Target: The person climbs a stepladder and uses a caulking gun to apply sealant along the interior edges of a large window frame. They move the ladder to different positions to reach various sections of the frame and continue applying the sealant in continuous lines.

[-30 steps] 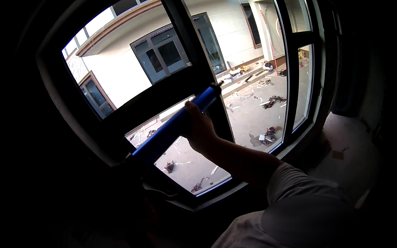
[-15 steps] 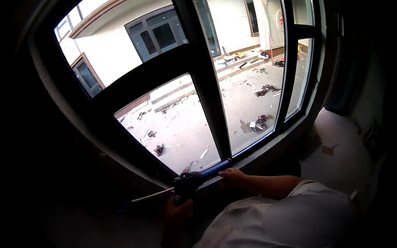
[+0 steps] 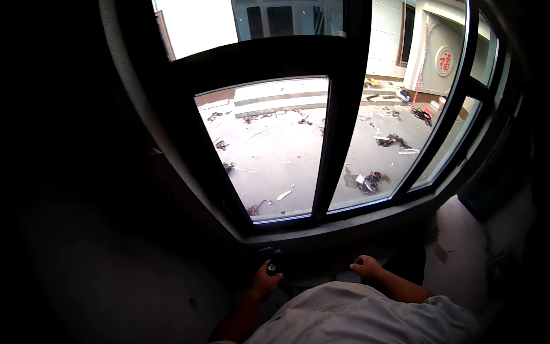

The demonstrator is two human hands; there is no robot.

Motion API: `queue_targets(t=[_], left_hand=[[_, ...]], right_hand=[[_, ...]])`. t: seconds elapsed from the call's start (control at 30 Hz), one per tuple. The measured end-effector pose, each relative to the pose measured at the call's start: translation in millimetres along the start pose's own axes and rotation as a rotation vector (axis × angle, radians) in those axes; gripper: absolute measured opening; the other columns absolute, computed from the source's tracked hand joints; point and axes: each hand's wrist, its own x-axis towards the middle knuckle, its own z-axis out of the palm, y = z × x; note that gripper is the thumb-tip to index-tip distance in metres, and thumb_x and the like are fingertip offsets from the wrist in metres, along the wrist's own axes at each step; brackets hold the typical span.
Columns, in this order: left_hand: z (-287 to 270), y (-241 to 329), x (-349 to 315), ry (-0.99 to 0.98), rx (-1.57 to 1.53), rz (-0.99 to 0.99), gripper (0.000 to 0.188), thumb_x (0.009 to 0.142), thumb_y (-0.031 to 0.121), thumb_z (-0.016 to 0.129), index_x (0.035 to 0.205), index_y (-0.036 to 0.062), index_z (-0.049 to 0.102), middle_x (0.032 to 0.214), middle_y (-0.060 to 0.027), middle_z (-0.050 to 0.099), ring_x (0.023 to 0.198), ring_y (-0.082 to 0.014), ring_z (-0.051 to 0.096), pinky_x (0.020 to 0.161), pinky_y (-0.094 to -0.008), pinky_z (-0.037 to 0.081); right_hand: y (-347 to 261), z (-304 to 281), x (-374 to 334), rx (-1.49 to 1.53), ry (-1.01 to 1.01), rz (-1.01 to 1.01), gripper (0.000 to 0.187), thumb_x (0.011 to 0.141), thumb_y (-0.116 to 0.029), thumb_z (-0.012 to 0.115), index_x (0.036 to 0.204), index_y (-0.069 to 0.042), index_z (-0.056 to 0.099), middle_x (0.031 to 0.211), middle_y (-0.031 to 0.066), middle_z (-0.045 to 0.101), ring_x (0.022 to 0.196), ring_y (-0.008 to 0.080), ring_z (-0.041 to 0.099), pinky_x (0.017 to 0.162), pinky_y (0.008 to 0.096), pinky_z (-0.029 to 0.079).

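Note:
My left hand (image 3: 265, 281), low in the middle, is wrapped round the black handle of a caulking gun (image 3: 275, 265). A pale label shows on the handle, and a bit of blue shows at its far side; most of the gun is lost in shadow. To the right, my right hand (image 3: 367, 267) is held before my body with its fingers curled together. Whether anything small is pinched in it is too dark to see. Beyond both hands stands a dark-framed window (image 3: 339, 132), its lower sill (image 3: 292, 234) nearest to the gun.
Deep shadow covers the room left of the window. Outside, dark bundles (image 3: 369, 182) and white scraps (image 3: 285, 195) litter a paved yard before low steps (image 3: 281, 105). At right, a brown cardboard piece (image 3: 441, 253) lies on the pale floor.
The caulking gun has come down and away from the window, its blue tube now mostly unseen. My right hand has left the tube's tip and moved right. The view has swung.

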Motion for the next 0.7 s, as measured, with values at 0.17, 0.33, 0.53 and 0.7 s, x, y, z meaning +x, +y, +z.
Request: queue_targets(t=[0.17,0.33,0.53,0.7], left_hand=[[-7.1,-62.1,29.9,-0.065,0.034,-0.021,0.066,0.073,0.019,0.079,0.131,-0.0005,0.054,0.112,-0.0124,0.065,0.103,-0.0222,0.062,0.09,-0.0378,0.049],[17.7,-118.7,70.1,-0.187,-0.024,0.012,0.051,0.074,0.012,0.074,0.122,0.0007,0.059,0.104,-0.0092,0.067,0.096,-0.0214,0.063,0.084,-0.038,0.05],[36.9,-195.0,127.3,-0.311,0.046,0.005,0.044,0.077,0.001,0.068,0.12,0.0018,0.059,0.103,-0.0085,0.066,0.095,-0.0211,0.062,0.084,-0.0358,0.049],[68.2,-236.8,177.8,-0.439,0.094,0.001,0.055,0.076,0.001,0.068,0.129,0.0027,0.056,0.113,-0.0092,0.065,0.101,-0.0195,0.061,0.087,-0.0338,0.049]], right_hand=[[19.1,23.0,-4.0,0.035,-0.053,0.123,0.055,0.083,-0.043,0.07,0.118,-0.001,0.064,0.119,0.0204,0.064,0.112,0.0325,0.061,0.096,0.0391,0.049],[70.5,51.6,1.0,-0.123,0.214,0.398,0.088,0.079,-0.059,0.064,0.14,-0.001,0.042,0.143,0.0262,0.043,0.133,0.043,0.04,0.111,0.0459,0.034],[215.9,119.0,-27.0,0.452,-0.002,0.707,0.112,0.067,-0.08,0.066,0.133,0.009,0.049,0.126,0.0275,0.059,0.118,0.0361,0.058,0.099,0.0405,0.044],[174.7,100.8,-46.5,0.259,0.071,0.98,0.109,0.066,-0.087,0.058,0.127,0.004,0.059,0.123,0.0223,0.062,0.109,0.0339,0.063,0.094,0.0393,0.047]])
